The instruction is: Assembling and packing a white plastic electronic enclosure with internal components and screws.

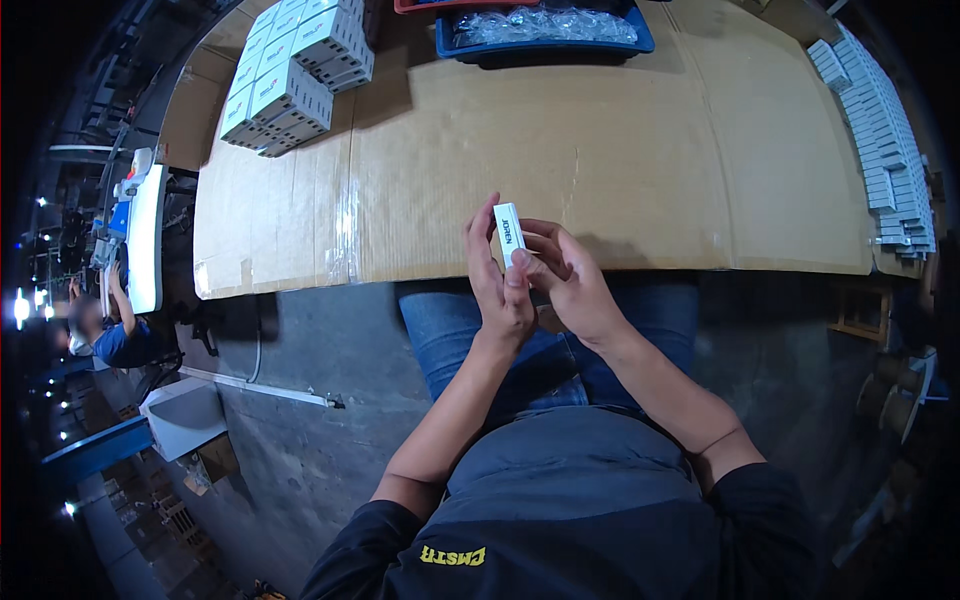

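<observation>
Closest to the camera is the person's dark T-shirt [590,490], with yellow lettering, above blue jeans [450,330]. From the far left, a co-worker in a blue top [125,343] is beside a white table [147,240]. Next, at the back left of a cardboard-covered worktable [620,150], stands a stepped stack of white cartons [290,85]; their contents are hidden. Beyond, a red tray [412,5] is mostly cut off by the top edge. At centre, the left hand [495,285] cradles a slim white box [509,232], its fingers along the box's left side. The box is held near the worktable's front edge, printed face up, its inside unseen. Behind it, a blue tray [550,54] holds clear, crinkled plastic [545,27]. The right hand [575,295] pinches the box's lower end, thumb in front, fingers curled behind. At far right, small white boxes [885,150] are packed in long rows.
</observation>
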